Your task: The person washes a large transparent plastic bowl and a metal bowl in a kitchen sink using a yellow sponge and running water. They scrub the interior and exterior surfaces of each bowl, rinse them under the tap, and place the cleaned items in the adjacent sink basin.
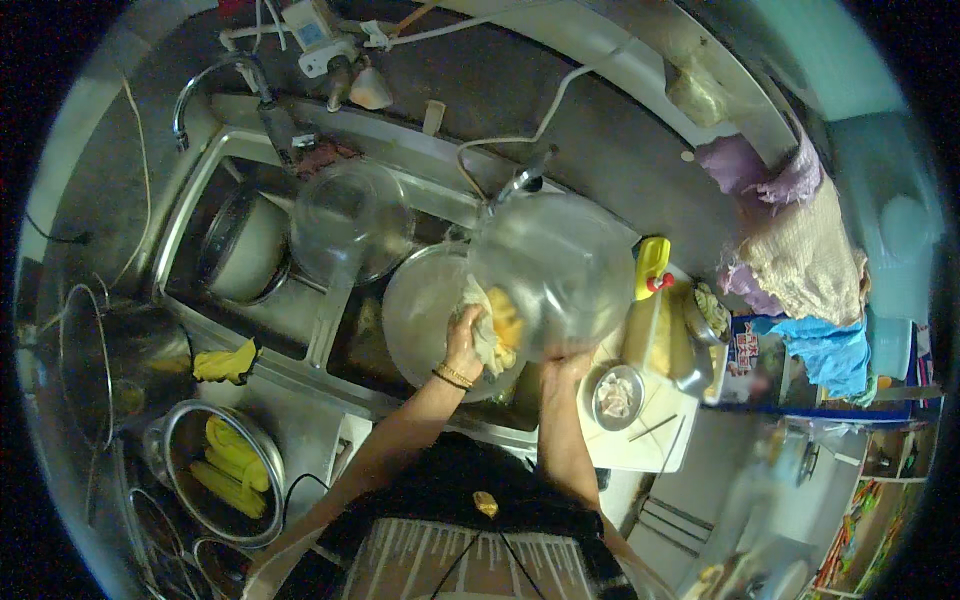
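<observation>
My right hand [568, 364] grips the near rim of a large clear bowl [559, 262], tilted up over the sink's right side. In my left hand [465, 341] is a bunched pale cloth [484, 330]. A yellow wad [506, 319], cloth or sponge, shows beside it against the bowl; I cannot tell whether it is part of the same bundle. Beneath my left hand, a second clear basin [420, 322] sits in the right sink compartment. Another clear round container [352, 217] rests across the divider, near the faucet side.
A pot [247, 247] leans in the left sink compartment [292, 330]. Corn cobs lie in a steel pot [276, 480] at left, near a yellow cloth [225, 361]. At right, a bowl of pale pieces [618, 397] stands on a white board [667, 454], before a yellow bottle [651, 262].
</observation>
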The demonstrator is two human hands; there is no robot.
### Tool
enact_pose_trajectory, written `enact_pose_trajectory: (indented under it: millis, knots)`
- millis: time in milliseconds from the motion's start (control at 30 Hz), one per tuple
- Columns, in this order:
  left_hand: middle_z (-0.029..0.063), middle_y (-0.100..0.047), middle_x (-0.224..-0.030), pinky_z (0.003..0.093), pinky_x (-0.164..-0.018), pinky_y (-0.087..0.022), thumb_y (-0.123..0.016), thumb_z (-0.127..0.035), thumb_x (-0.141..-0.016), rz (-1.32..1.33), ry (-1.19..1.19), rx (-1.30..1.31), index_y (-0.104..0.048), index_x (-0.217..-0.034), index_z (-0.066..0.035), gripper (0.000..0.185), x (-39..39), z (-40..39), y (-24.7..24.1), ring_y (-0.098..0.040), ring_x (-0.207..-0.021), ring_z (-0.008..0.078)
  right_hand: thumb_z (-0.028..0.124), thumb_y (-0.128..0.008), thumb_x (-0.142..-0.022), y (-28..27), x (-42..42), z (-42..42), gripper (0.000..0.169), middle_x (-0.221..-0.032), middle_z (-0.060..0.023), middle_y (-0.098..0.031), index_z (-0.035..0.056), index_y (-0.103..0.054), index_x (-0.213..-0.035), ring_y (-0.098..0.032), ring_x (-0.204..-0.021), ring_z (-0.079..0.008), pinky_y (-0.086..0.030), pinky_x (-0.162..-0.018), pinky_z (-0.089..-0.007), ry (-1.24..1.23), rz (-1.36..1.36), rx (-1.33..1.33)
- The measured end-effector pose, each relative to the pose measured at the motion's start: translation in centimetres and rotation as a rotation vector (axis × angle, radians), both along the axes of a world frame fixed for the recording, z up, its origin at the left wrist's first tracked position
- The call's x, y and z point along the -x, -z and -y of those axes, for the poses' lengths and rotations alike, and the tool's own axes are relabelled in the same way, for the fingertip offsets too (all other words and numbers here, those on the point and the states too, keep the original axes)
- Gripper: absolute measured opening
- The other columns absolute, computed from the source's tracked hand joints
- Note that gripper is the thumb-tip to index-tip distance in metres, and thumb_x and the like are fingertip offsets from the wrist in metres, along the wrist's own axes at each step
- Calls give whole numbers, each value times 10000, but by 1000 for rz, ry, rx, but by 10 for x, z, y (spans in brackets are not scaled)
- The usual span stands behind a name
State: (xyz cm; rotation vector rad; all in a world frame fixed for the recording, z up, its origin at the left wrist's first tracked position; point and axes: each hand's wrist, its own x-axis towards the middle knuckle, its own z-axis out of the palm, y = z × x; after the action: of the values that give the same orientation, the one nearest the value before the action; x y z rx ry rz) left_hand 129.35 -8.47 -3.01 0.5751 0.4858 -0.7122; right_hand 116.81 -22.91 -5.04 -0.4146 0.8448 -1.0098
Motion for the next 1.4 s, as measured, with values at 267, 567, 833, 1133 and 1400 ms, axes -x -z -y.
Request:
enact_pose_trajectory:
  millis: [267, 567, 833, 1133, 1400]
  knots:
    - [42, -607, -828, 268, -655, -505, -650, -126, -767, 499, 578, 130, -599, -956, -24, 220, -140, -42, -1, -598, -733, 143, 347, -538, -921, -79, 14, 66, 240, -730, 27, -559, 113, -587, -916, -518, -668, -109, -426, -598, -259, -567, -512, 146]
    - [35, -639, -908, 243, -649, -509, -678, -167, -771, 529, 692, 10, -614, -1014, -42, 280, -154, -9, 17, -614, -784, 129, 349, -576, -914, -71, -13, 64, 293, -590, 97, -434, 157, -567, -692, -336, -506, -42, -254, -476, -215, -504, -703, 417]
    - [113, -569, -1107, 385, -945, -418, -606, -201, -829, 226, 473, -423, -522, -1203, -41, 415, -40, -74, 122, -558, -1015, 295, 481, -419, -951, -38, -38, -9, 604, -1364, -109, -441, 37, -371, -1358, -438, -1219, -283, -375, -1004, -393, -257, -274, 30]
    - [101, -514, -1230, 308, -990, -345, -472, -255, -947, 495, 96, -441, -421, -1327, -14, 453, -58, -128, 63, -456, -1162, 216, 434, -503, -931, 15, -85, -20, 285, -709, 17, -449, 154, -505, -879, -429, -573, -132, -397, -489, -282, -490, -429, -69]
    - [130, -515, -1238, 378, -938, -384, -571, -331, -877, 394, -347, -533, -442, -1325, -65, 536, -205, -210, 141, -465, -1148, 244, 278, -493, -939, 23, -282, -98, 185, -698, 4, -512, 108, -558, -905, -457, -561, -127, -398, -515, -265, -931, -486, 133]
